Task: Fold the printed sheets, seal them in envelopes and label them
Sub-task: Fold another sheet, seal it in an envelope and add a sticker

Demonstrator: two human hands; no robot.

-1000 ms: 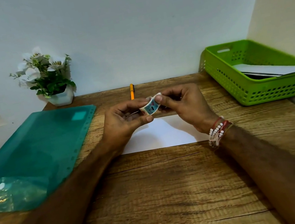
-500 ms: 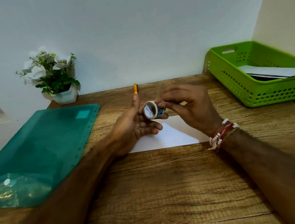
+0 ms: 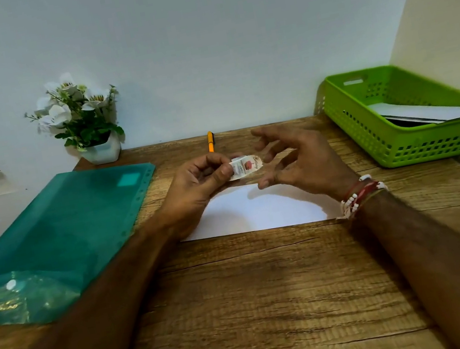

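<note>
On the wooden desk (image 3: 246, 310) against the pale wall, a white envelope (image 3: 260, 212) lies flat just under your hands, so you look to be at the sealing or labelling step. Your left hand (image 3: 194, 186) pinches a small roll of patterned tape (image 3: 244, 167) above it, while your right hand (image 3: 296, 159) hovers beside it, fingers spread and holding nothing. Next you'd need to find the loose end and peel a strip.

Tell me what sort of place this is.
Probably a small home or office desk for paperwork: a wooden desk against a wall, a green tray holding papers, a teal plastic folder and a pen.
</note>
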